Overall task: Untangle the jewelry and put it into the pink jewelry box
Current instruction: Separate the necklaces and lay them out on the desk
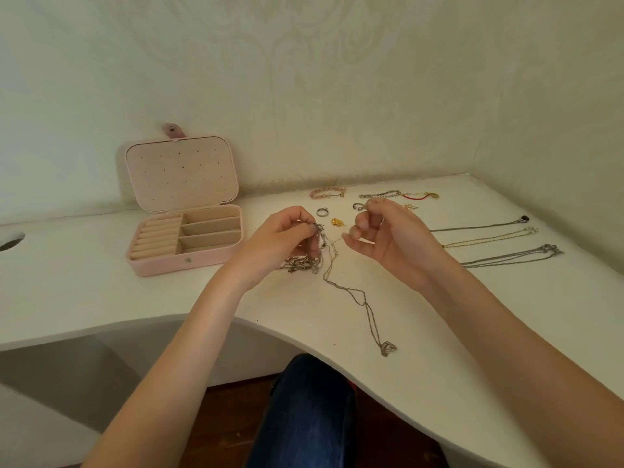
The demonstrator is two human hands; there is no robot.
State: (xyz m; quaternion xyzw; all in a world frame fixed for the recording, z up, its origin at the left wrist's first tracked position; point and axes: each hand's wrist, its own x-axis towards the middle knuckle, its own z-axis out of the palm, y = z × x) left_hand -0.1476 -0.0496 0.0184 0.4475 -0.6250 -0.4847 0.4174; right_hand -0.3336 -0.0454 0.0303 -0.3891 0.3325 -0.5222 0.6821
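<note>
The pink jewelry box (158,265) stands open at the left of the white desk, its lid upright and its compartments bare. My left hand (283,238) pinches the top of a tangled bunch of silver chains (304,263) just above the desk. One thin silver chain (354,298) trails from the tangle toward the desk's front edge and ends in a pendant (387,348). My right hand (378,231) hovers to the right of the tangle with fingers curled; a fine strand seems to run toward it, but I cannot tell whether it holds it.
Laid out on the desk (439,332) behind and right: a pink bead bracelet (327,192), a silver ring (322,212), a gold charm (337,222), a silver bracelet (380,194), a red cord bracelet (420,196), and three straightened necklaces (489,243). A cable hole (11,240) sits far left.
</note>
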